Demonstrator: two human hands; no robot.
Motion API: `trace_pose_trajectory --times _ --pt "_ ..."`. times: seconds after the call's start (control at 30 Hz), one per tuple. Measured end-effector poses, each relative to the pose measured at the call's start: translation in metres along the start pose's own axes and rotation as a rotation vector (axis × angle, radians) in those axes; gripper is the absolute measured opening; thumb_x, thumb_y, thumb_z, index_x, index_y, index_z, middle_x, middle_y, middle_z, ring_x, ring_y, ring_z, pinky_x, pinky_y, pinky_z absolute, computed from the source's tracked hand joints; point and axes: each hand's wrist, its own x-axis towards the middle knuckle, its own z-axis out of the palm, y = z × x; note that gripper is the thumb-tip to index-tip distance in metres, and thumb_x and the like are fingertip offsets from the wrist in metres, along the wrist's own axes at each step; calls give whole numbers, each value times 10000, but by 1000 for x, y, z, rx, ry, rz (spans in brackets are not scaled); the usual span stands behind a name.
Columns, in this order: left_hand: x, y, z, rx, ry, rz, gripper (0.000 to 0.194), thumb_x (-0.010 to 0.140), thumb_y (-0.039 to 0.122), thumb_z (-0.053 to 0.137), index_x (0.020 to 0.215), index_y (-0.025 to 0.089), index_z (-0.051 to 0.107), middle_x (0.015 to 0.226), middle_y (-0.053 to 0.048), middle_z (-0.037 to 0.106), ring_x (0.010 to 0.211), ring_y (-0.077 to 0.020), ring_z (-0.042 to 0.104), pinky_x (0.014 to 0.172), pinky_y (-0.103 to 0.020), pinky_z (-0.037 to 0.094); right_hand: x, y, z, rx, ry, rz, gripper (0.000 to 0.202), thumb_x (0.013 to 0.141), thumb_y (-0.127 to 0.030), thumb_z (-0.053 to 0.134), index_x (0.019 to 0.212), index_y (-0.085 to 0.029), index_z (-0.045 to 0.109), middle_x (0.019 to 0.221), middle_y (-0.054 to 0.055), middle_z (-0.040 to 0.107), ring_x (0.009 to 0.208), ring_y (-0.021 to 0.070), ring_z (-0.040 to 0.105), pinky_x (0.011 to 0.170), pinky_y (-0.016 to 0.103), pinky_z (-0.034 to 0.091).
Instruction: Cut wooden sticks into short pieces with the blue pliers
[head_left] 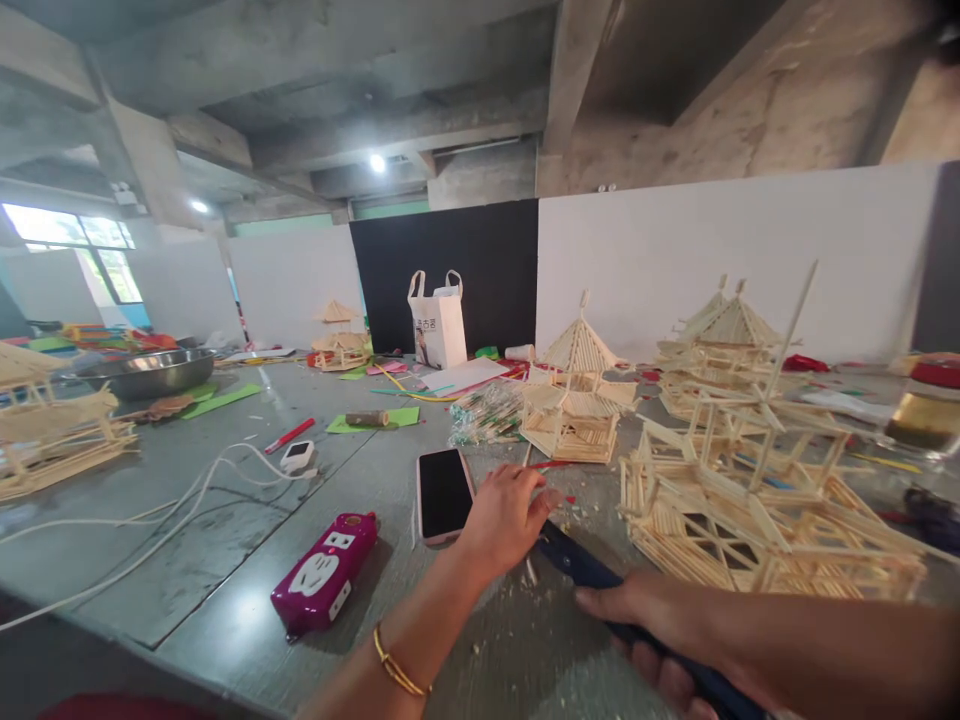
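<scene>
My right hand (660, 625) is wrapped round the handle of a long dark blue tool (577, 558), which points up and to the left. Just beyond the tool's tip, my left hand (511, 510) is bent over the table with its fingers curled and its thumb toward the tip. What its fingers hold is too small to make out; a thin pale stick (531, 568) shows just below them. A phone (443, 495) with a dark screen lies beside my left hand. Right of the hands stands an unroofed frame (750, 500) built of wooden sticks.
A purple power strip (324, 575) and white cables (191, 500) lie at the left. Roofed stick models (574, 410), a bundle of wrapped sticks (487, 412), a metal bowl (154, 372), a white bag (440, 330) and a red-lidded jar (926, 410) stand or lie farther back.
</scene>
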Motion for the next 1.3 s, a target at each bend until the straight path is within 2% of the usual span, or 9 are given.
trace_pose_trajectory --times 0.13,0.37,0.57,0.73,0.8,0.87,1.0,1.17,1.3 --pt "2 -1 4 88 35 54 297 904 368 406 1006 165 598 968 -72 669 943 -218 584 804 -345 425 -1 -5 -3 -186 84 5 396 930 -314 379 559 -176 388 425 -46 329 273 65 246 206 143 272" --pt "8 -5 -6 81 134 25 379 927 416 315 1003 166 590 935 -72 671 946 -214 583 842 -356 396 -12 -9 -6 -613 331 -216 210 805 -168 514 614 -189 431 280 -45 332 189 124 290 126 151 184" --pt "7 -4 -13 89 54 57 399 918 443 323 907 173 618 854 -44 667 837 -183 598 748 -287 396 -22 -2 5 -722 295 -187 310 891 -310 434 636 -142 487 351 46 452 255 176 454 185 203 346" --pt "4 -1 -12 83 15 74 433 917 459 306 879 167 623 855 -54 663 826 -175 605 715 -262 409 -26 -6 5 -757 328 -206 287 857 -382 494 721 -130 499 331 19 420 230 176 414 160 202 291" --pt "3 -2 -11 76 -44 119 456 908 484 310 857 167 634 826 -52 668 817 -181 613 720 -267 416 -26 -10 3 -725 321 -178 296 852 -401 486 746 -125 493 323 14 408 225 180 401 159 213 290" --pt "3 -5 -11 63 -172 219 469 867 542 367 900 165 644 852 -63 678 850 -203 620 755 -289 424 -25 -11 1 -679 307 -141 290 853 -403 474 766 -126 479 316 13 402 230 172 390 175 220 312" --pt "2 -18 -7 43 -390 409 720 637 635 618 1174 161 543 1175 -130 602 1100 -282 530 921 -384 379 -18 -5 0 -627 329 -141 196 833 -335 503 763 -157 457 328 -26 388 244 134 356 200 194 322" --pt "3 -26 -1 82 -509 426 813 548 543 738 1227 162 502 1238 -145 563 1149 -289 498 962 -396 361 -5 2 -2 -620 339 -120 155 812 -267 526 746 -138 471 314 -19 380 237 155 355 182 214 314" --pt "6 -25 -4 81 -499 394 823 569 556 716 1251 158 482 1246 -149 554 1167 -288 483 986 -396 339 -1 0 0 -596 339 -102 155 825 -243 496 737 -116 483 304 -13 374 224 156 345 175 218 308"
